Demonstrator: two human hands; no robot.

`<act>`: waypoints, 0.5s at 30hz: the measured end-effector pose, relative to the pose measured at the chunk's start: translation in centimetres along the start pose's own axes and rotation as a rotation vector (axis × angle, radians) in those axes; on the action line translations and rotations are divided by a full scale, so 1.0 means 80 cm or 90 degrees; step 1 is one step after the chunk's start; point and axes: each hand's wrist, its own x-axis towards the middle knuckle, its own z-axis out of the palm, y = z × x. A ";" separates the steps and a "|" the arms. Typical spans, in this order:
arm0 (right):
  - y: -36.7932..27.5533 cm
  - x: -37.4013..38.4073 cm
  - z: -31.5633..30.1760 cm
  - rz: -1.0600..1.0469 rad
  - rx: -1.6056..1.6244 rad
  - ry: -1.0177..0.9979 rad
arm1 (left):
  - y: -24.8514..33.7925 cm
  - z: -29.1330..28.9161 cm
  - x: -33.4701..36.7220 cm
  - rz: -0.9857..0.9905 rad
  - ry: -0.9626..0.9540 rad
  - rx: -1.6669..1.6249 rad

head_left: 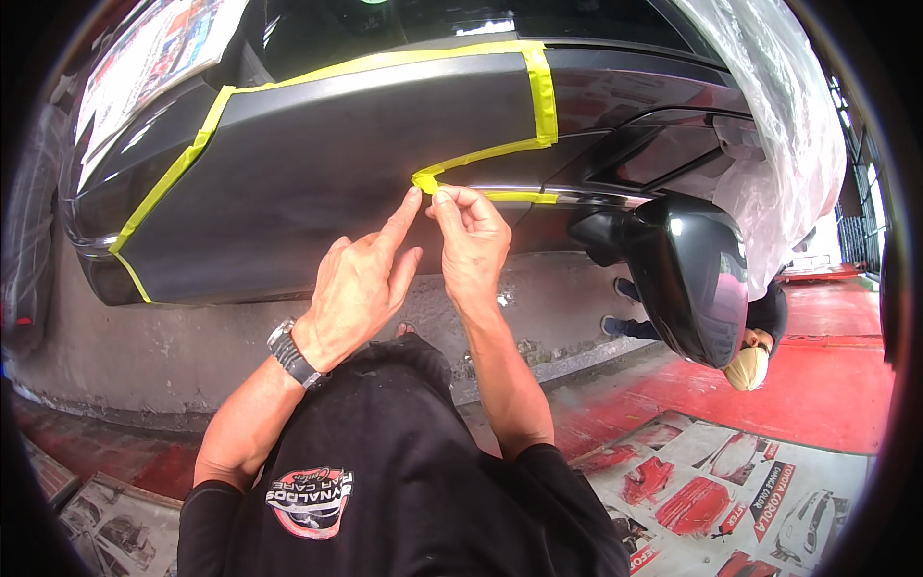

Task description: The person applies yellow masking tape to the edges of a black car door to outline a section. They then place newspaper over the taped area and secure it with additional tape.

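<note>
A dark car panel point(327, 163) with a dull matte surface is bordered by bright yellow masking tape point(543, 96). At the inner corner of that border, my right hand point(473, 245) pinches a short piece of the tape between thumb and fingertips. My left hand point(358, 279) is open, its index finger stretched out and its tip touching the panel right beside the tape corner. The left thumb stands apart, and nothing shows in that hand. A shiny trim strip runs right from the pinched tape, with another strip of yellow tape along it.
To the right a black side mirror point(687, 279) juts out toward me. Clear plastic sheeting point(769, 125) hangs over the car's right part. Behind the mirror is another person point(748, 365) in a light cap. Printed sheets cover the car's far left; a printed board point(692, 481) lies lower right.
</note>
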 end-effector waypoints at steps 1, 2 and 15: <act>-0.001 0.000 -0.001 0.008 0.010 0.003 | 0.000 0.000 0.000 -0.004 -0.005 0.001; -0.003 0.000 -0.001 0.004 -0.011 0.008 | 0.000 0.000 0.000 -0.005 -0.005 -0.003; -0.040 0.007 -0.004 0.079 -0.006 -0.046 | 0.001 0.010 -0.001 -0.020 0.035 -0.095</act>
